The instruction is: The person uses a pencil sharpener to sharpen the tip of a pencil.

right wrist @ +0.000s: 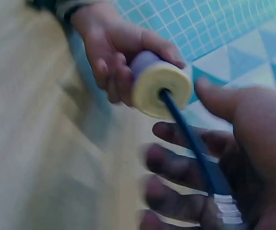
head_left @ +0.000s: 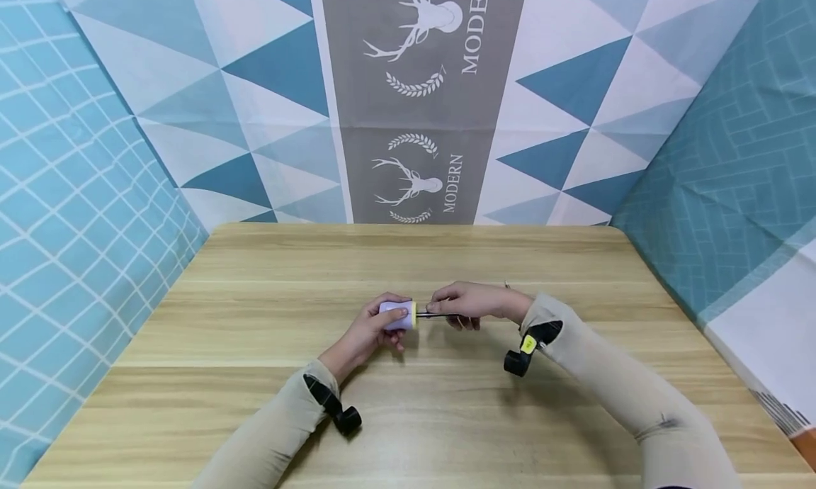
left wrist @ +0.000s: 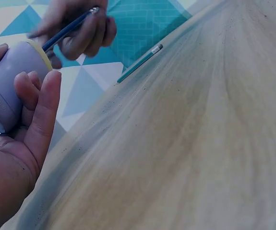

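Sharpener, held by left hand, takes pencil from 3 o'clock in head view; right hand surrounds pencil, gripping or not I cannot tell; straight, unforced turning probably works best.

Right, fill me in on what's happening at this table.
A person's left hand holds a lilac device, which looks like a pencil sharpener. One end of a dark pencil sits in the hole in its yellow end. The right hand is at that pencil, though how firmly it grips is unclear. A teal pencil lies on the table.
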A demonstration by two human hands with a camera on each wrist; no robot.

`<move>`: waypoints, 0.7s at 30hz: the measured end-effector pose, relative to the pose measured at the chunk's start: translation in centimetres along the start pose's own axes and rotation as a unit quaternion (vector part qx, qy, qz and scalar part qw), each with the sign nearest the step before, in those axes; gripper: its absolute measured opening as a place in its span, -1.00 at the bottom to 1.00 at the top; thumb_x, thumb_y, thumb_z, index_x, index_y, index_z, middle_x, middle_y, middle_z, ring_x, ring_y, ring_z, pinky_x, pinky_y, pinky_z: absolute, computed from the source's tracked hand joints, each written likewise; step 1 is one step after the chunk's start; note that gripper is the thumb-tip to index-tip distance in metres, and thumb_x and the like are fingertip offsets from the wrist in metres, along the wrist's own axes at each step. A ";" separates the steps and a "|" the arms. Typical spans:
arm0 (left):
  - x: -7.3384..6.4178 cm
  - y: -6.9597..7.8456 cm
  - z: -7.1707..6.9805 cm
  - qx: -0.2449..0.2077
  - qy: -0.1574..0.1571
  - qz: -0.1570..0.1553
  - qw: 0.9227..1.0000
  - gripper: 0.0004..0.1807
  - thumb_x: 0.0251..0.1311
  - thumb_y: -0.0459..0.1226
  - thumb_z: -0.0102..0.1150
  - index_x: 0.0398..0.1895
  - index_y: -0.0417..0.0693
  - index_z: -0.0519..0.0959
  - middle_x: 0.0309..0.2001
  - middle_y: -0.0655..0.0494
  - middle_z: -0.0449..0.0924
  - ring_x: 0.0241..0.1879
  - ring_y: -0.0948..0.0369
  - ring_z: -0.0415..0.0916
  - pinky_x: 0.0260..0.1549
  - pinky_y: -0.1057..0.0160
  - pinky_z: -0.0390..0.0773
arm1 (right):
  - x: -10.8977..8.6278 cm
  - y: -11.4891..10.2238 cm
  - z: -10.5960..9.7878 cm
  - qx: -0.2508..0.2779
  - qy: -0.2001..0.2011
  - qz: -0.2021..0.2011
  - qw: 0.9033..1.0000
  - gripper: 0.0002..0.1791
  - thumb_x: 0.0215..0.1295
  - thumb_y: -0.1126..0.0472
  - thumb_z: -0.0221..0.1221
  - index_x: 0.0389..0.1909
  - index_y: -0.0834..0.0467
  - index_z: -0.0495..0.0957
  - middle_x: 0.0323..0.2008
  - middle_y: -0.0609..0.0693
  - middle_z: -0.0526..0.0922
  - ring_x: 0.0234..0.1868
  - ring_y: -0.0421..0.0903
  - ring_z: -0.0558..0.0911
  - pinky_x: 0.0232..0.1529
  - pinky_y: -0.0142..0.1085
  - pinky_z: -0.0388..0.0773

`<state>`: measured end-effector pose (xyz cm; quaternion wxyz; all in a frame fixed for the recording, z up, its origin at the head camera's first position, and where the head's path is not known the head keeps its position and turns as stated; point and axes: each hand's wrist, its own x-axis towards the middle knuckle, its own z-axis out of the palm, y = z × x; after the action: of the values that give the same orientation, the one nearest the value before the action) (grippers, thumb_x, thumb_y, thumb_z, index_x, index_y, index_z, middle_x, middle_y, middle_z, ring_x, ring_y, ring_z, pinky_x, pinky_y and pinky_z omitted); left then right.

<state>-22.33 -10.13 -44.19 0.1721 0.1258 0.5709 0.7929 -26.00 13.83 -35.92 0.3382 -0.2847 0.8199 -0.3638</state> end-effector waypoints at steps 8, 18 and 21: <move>0.0 0.1 -0.2 0.005 0.006 0.001 1.000 -0.74 0.31 -0.35 0.06 -0.14 0.25 0.61 -0.44 0.00 0.49 -0.60 0.26 0.46 -0.60 0.27 0.68 | -1.5 0.7 1.4 -0.367 0.178 -0.234 0.882 -0.58 0.36 0.03 0.24 0.13 0.17 0.54 -0.31 -0.08 0.63 -0.34 -0.15 0.60 -0.33 -0.27 0.63; -0.1 0.1 -0.1 0.003 0.017 -0.008 1.000 -0.75 0.32 -0.36 0.07 -0.16 0.24 0.61 -0.41 0.00 0.49 -0.59 0.26 0.45 -0.59 0.27 0.69 | -0.1 3.3 2.5 -0.665 0.327 -0.401 0.538 -0.56 0.64 0.29 -0.38 -0.07 0.11 0.53 -0.56 -0.10 0.46 -0.68 -0.20 0.35 -0.71 -0.43 0.33; -0.1 -0.1 0.0 0.000 0.023 -0.009 1.000 -0.76 0.32 -0.36 0.06 -0.16 0.22 0.61 -0.44 0.01 0.49 -0.61 0.27 0.45 -0.59 0.27 0.70 | 0.0 3.3 2.5 -0.681 0.312 -0.383 0.541 -0.54 0.63 0.32 -0.44 -0.08 0.10 0.50 -0.60 -0.10 0.43 -0.71 -0.21 0.29 -0.72 -0.44 0.28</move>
<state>-22.25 -10.15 -44.26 0.1667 0.1025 0.5755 0.7940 -24.81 14.73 -39.78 -0.4064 -0.5845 0.6875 0.1432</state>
